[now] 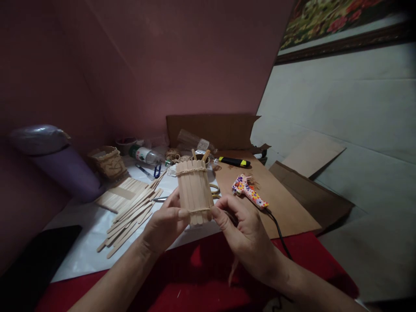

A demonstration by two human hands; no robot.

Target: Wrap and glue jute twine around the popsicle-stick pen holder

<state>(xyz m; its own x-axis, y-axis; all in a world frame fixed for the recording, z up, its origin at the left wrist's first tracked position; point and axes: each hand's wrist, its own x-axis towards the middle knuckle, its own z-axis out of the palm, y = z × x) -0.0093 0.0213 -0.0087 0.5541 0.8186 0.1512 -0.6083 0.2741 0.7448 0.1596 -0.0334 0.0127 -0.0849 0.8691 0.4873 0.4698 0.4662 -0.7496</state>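
A small holder of upright wooden sticks is held up in the middle, with twine wrapped round it near the top and near the bottom. My left hand grips its lower left side, thumb on the front. At the lower right edge my right hand pinches the twine between thumb and finger. A loose strand hangs below my right hand. Scissors lie behind the holder, partly hidden by it.
Loose sticks lie at the left on white paper. A flowered glue gun and a yellow-black cutter rest on cardboard. Plastic bottles are at the back, a purple object far left.
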